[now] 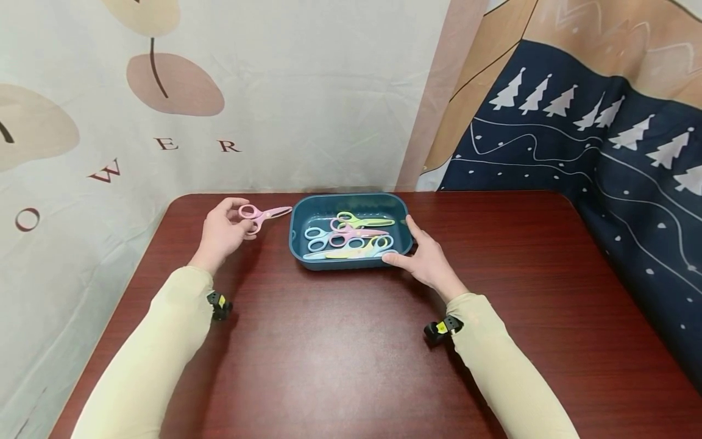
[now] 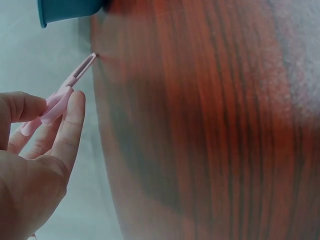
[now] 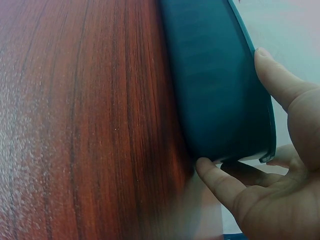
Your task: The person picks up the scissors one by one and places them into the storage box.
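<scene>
Pink scissors are pinched at their handles by my left hand, just left of the dark teal bin. Their blades point right, toward the bin; the left wrist view shows the thumb and fingers on the pink handle. At the bin's right end, my right hand grips the wall, thumb at the front rim and fingers along the end. Inside lie several scissors, among them green scissors, another pink pair and light blue scissors, overlapping one another.
The bin stands near the far edge of the reddish-brown wooden table. Behind it hangs a pale printed cloth, with a dark blue cloth with white trees at the right. Each wrist carries a small black camera.
</scene>
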The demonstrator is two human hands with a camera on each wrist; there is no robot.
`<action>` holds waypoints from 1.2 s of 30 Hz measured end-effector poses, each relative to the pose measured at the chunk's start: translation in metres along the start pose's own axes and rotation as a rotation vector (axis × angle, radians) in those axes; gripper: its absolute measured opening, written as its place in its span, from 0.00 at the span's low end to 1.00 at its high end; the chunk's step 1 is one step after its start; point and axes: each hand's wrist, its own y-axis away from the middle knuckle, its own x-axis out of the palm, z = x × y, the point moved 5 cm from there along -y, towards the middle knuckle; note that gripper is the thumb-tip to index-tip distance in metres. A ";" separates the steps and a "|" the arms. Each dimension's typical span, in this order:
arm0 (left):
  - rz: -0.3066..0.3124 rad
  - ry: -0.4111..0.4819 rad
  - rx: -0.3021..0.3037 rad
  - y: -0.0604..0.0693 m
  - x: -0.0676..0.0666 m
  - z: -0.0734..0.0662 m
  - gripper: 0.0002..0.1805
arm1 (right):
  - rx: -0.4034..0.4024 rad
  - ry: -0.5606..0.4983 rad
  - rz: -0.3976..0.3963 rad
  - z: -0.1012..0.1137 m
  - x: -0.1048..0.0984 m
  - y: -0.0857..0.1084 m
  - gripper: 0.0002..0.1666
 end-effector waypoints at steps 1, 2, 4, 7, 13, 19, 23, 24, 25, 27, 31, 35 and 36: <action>-0.002 0.012 0.001 0.000 -0.001 0.000 0.27 | -0.002 0.000 -0.001 0.000 0.000 0.000 0.65; -0.005 0.026 0.002 -0.001 -0.002 0.000 0.27 | -0.003 0.001 -0.001 0.000 0.000 0.000 0.65; -0.012 0.044 0.003 -0.001 -0.003 -0.001 0.27 | -0.004 0.002 -0.001 0.000 0.000 0.000 0.65; -0.022 0.056 0.007 -0.001 -0.006 -0.005 0.27 | -0.002 0.003 -0.001 0.000 0.000 0.001 0.65; -0.036 0.095 0.027 0.002 -0.010 -0.016 0.26 | -0.003 0.004 0.000 0.001 -0.001 0.001 0.65; -0.034 0.123 0.044 0.001 -0.011 -0.026 0.25 | 0.003 0.002 0.004 0.001 -0.001 0.001 0.65; -0.031 0.129 0.048 0.002 -0.012 -0.032 0.24 | 0.004 0.003 0.005 0.001 0.000 0.001 0.65; -0.028 0.131 0.050 0.002 -0.012 -0.033 0.24 | 0.002 0.004 0.004 0.001 0.000 0.001 0.65; -0.026 0.133 0.050 0.002 -0.012 -0.035 0.24 | 0.000 0.003 0.003 0.000 0.000 0.001 0.65; -0.021 0.139 0.054 0.002 -0.011 -0.038 0.24 | -0.006 0.005 0.002 0.000 0.000 0.001 0.65; -0.012 0.143 0.073 0.003 -0.008 -0.045 0.24 | -0.010 0.008 0.001 0.000 0.000 0.001 0.65; 0.001 0.141 0.083 0.004 -0.004 -0.052 0.25 | -0.009 0.014 0.002 0.001 0.000 0.001 0.65; 0.005 0.140 0.083 0.004 -0.003 -0.053 0.25 | -0.009 0.015 0.002 0.001 0.000 0.001 0.65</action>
